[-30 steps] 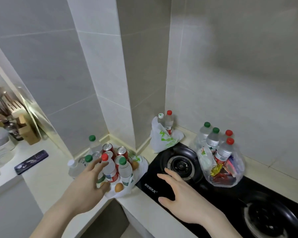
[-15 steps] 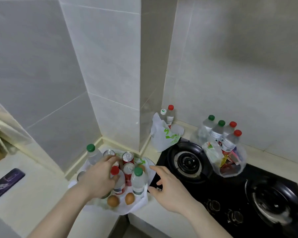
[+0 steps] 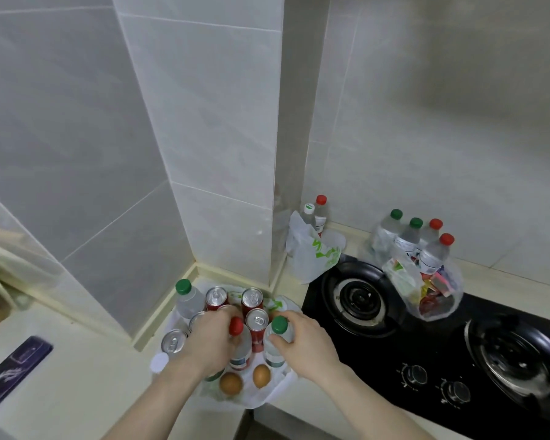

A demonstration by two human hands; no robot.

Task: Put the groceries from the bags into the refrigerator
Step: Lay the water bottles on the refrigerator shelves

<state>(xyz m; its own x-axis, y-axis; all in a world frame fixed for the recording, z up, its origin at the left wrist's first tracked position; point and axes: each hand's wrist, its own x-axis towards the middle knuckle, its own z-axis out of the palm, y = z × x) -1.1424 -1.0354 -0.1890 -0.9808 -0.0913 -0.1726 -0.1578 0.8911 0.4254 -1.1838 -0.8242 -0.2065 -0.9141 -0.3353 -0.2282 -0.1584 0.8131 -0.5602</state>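
The red-capped bottle [image 3: 238, 342] was gripped by the left hand [image 3: 211, 339], while the green-capped bottle [image 3: 277, 339] was gripped by the right hand [image 3: 305, 342], both inside the flattened white bag [image 3: 269, 396].

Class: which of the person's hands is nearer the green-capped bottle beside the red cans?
Right. The right hand grips the green-capped bottle; the left hand is across the red-capped bottle.

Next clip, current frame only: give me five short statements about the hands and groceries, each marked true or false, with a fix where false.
1. The left hand grips the red-capped bottle. True.
2. The right hand holds an egg. False: it grips the green-capped bottle.
3. Two brown eggs lie in the near bag. True.
4. The clear bag on the stove holds cans. False: bottles and packets.
5. Every can is silver. False: several are red.
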